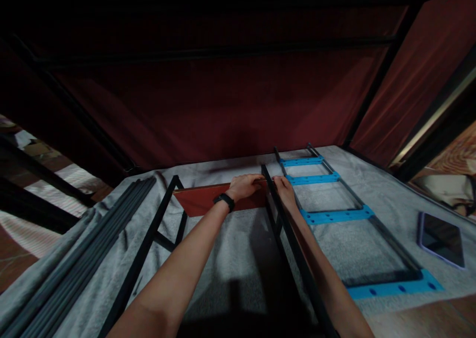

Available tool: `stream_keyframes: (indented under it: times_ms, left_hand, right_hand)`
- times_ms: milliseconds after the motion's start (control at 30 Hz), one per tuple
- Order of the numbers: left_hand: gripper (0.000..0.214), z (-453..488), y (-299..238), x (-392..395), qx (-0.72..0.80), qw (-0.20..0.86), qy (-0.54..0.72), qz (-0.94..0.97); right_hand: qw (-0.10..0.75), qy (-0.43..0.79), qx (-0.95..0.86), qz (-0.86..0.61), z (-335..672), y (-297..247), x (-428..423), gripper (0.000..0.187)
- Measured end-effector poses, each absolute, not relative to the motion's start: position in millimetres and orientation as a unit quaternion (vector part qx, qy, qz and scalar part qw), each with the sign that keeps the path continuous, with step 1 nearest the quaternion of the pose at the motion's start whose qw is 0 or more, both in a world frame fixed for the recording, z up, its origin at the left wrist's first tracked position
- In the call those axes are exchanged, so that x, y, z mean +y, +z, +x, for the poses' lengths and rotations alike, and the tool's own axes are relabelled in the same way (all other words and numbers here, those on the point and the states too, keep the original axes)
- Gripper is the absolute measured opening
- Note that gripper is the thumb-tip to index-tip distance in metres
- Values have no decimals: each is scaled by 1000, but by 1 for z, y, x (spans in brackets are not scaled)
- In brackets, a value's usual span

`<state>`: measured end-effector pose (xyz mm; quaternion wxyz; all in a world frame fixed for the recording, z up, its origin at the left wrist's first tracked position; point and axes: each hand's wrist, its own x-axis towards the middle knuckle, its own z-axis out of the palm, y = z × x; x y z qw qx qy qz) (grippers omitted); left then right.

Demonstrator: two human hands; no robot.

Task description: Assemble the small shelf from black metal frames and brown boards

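Note:
A reddish-brown board (201, 202) spans between the two black metal side frames of a rack. My left hand (243, 185), with a black watch on the wrist, lies over the board's right end, its fingers closed against the inner side of the right black frame bar (284, 214). On the outer side of that same bar is my right hand (284, 191), fingers curled in a pinch close to the bar's far end. What is between the fingertips of either hand is too small to make out. The left black frame (148, 236) stands at the board's other end.
Several dark grey tubes (92, 248) lie along the left on the grey cloth (223, 258). To the right is a ladder-like frame with blue crosspieces (334, 215), and a phone (442, 239) lies beyond it. Dark red fabric (223, 104) with black bars rises behind.

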<state>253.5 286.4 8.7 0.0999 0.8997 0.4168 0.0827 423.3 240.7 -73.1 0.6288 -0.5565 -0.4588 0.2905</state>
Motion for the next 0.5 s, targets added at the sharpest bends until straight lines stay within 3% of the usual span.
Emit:
stream_keyframes:
  times_ms: [100, 300, 500]
  left_hand:
    - [43, 254, 10, 285, 421, 103, 82, 897]
    - [43, 255, 11, 283, 430, 116, 78, 892]
    - [42, 255, 13, 281, 434, 113, 80, 890]
  right_hand:
    - [656, 323, -438, -523, 425, -73, 242, 38]
    - [613, 289, -463, -571, 425, -75, 242, 47]
    - [655, 327, -426, -531, 424, -74, 242, 39]
